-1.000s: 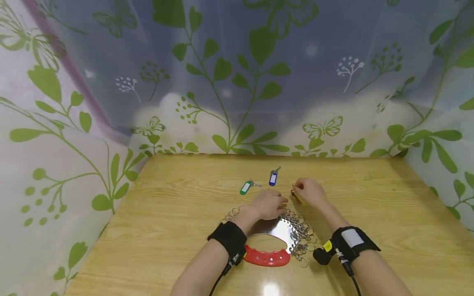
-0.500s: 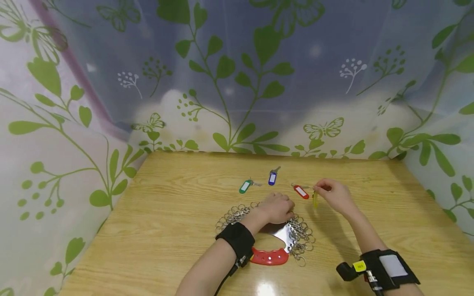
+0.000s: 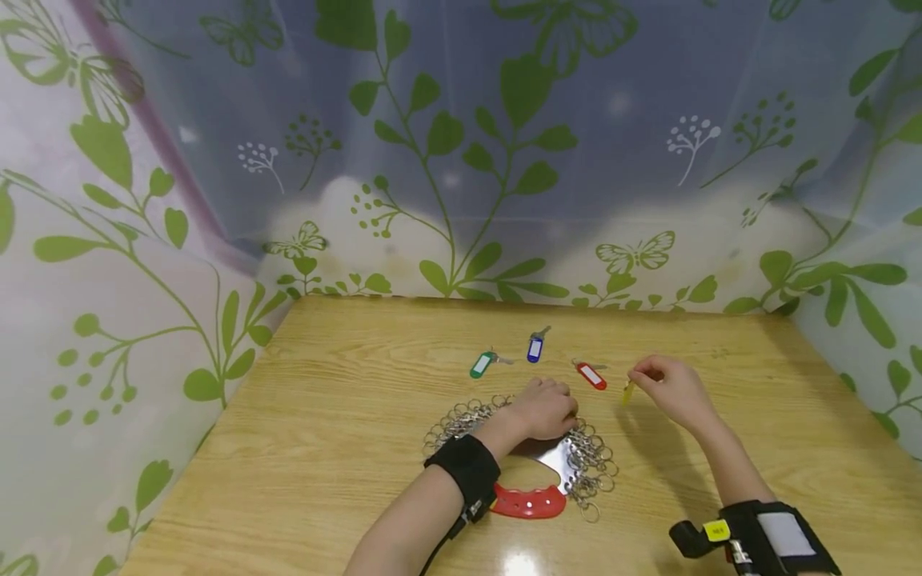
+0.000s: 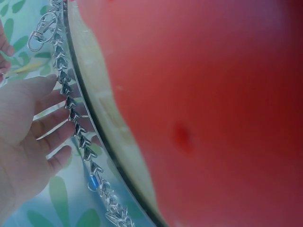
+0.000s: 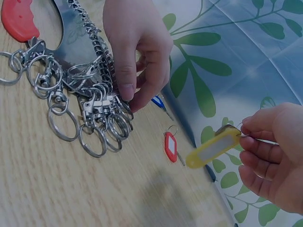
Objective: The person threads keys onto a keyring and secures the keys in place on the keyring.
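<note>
Head view shows your right hand [image 3: 673, 392] raised a little over the tabletop [image 3: 324, 448], pinching the ring end of a yellow key tag [image 3: 628, 392] between thumb and fingertips, so the tag hangs tilted below your fingers; right wrist view confirms it, the yellow key tag [image 5: 214, 147] held clear of the wood, its blank label window facing the camera. Your left hand [image 3: 545, 408] rests on the metal plate [image 3: 553, 454] with the red handle [image 3: 527, 502], fingers curled down and pinching one of the snap hooks [image 5: 102, 106] along the plate's edge; the key rings [image 5: 61, 124] hang from those hooks and lie fanned on the tabletop. A red key tag [image 3: 591, 375] lies flat just left of the yellow one and apart from it; a blue key tag [image 3: 535, 348] and a green key tag [image 3: 482, 364] lie farther left, beyond the left hand. Left wrist view is mostly filled by the blurred red handle.
</note>
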Available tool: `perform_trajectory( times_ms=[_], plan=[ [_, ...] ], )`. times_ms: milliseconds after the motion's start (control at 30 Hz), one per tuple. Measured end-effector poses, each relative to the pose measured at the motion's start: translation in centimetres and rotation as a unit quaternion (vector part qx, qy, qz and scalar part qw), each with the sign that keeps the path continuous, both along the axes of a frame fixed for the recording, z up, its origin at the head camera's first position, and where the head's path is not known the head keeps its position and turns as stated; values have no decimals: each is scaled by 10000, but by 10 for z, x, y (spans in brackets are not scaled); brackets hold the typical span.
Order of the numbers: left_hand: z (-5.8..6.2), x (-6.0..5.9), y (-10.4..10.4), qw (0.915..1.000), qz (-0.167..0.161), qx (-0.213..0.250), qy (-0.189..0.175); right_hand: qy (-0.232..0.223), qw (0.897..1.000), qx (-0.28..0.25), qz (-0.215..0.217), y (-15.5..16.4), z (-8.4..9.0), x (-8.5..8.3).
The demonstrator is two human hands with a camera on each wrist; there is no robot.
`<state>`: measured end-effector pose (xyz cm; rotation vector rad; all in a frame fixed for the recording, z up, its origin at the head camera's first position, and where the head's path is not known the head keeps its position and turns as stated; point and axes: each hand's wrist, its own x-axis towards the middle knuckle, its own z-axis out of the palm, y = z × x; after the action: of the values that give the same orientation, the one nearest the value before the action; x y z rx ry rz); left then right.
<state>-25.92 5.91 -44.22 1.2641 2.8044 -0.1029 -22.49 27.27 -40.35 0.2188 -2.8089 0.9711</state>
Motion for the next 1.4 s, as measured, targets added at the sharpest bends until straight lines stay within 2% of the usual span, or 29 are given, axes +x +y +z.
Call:
perform_trajectory(
  times_ms=[167,367,533,733,967,1233,1400],
  plan=[
    [0,-4,6,9999,-48,-3,104,43,9999,-59,-112,3,0,0],
    [7,-9,16,9995,103,-257,179,299,9988,-198,-329,6,1,0],
    [13,-13,20,9988,313,-342,-175,493,9979,-208,-360,6,-1,0],
    [12,-14,22,9969,481,-346,-519,536,9979,-168,-314,4,-6,3],
    [6,-17,28,9988,233,-396,-151,399,9984,-218,-328,4,-7,6],
    [10,-17,29,9990,-59,-271,341,459,9983,-216,-298,6,-9,7],
    [10,-15,28,9998,-7,128,134,498,9982,-201,-265,7,-15,7]
  ],
)
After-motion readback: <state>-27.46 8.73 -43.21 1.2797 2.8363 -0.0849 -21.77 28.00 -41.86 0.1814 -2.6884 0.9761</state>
